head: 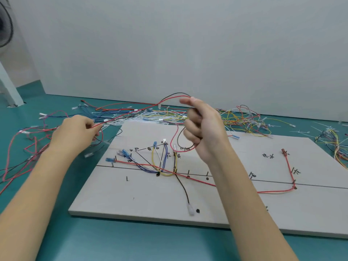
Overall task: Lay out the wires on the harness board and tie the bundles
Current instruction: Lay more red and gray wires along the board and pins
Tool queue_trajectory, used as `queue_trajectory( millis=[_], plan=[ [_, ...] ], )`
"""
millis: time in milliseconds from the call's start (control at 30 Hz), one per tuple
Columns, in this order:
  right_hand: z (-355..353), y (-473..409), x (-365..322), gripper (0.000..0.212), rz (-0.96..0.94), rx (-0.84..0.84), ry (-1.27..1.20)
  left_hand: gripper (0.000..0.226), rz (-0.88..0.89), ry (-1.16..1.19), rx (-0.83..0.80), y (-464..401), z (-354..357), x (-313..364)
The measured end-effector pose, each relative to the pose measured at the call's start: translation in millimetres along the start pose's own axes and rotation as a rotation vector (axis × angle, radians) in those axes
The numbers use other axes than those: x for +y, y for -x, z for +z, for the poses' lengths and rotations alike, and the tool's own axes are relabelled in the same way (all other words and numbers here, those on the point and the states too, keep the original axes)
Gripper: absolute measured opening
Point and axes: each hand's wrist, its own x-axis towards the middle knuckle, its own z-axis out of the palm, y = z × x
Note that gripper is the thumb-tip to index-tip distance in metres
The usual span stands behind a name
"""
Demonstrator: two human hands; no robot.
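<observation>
A person's two bare hands stretch a paired red-and-black wire (131,113) in the air above a pale grey rectangular harness board (131,200) lying on a teal surface (131,242). The left hand (75,132), held over the board's far left corner, pinches one part of the pair between thumb and curled fingers, a short red loop hanging just below it. The right hand (204,129), raised above the middle of the board, has its fingers curled round the other part of the pair, which arches over the fingertips and drops in a loop beneath the palm. On the board, a long red wire (273,192) runs along a drawn black line past small upright pegs to a brown terminal (283,151) near the right side, while a cluster of yellow, white and purple wires (160,161) with blue and white connectors fans out from a point at the board's middle; a dark wire with a white connector (190,210) trails toward the near edge. Handwritten black characters mark the board. Beyond its far edge lies a loose heap of many-coloured wires and white cable ties (235,119), against a plain grey wall (188,44).
</observation>
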Motion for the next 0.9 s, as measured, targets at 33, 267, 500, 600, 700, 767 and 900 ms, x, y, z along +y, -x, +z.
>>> queue_trajectory(
  millis=[33, 267, 500, 600, 700, 767, 900],
  plan=[
    [-4.8, -0.8, -2.6, 0.025, -0.011, 0.018, -0.032, 0.037, -0.019, -0.002, -0.002, -0.9, 0.0, -1.7],
    [-25.1, 0.8, -5.0, 0.025, 0.006, 0.081, -0.223, 0.038, -0.010, -0.070, -0.018, 1.7, 10.3, 5.2],
    [-8.0, 5.9, 21.5, 0.021, 0.152, -0.070, 0.023, 0.047, 0.176, -0.069, 0.076, 11.8, 19.6, 27.0],
    [6.0, 7.1, 35.7, 0.029, 0.207, -0.127, 0.217, 0.046, 0.218, 0.049, 0.172, 15.5, 16.6, 31.8],
    [20.3, 6.5, 49.8, 0.017, 0.221, -0.161, 0.317, 0.044, 0.214, 0.142, 0.195, 18.0, 14.7, 35.5],
    [30.9, 6.0, 58.7, 0.007, 0.235, -0.159, 0.370, 0.046, 0.266, 0.167, 0.165, 18.4, 15.6, 37.5],
    [47.5, 2.1, 75.7, 0.038, 0.188, -0.104, 0.463, 0.045, 0.345, 0.207, 0.008, 21.1, 18.4, 41.5]
  ],
)
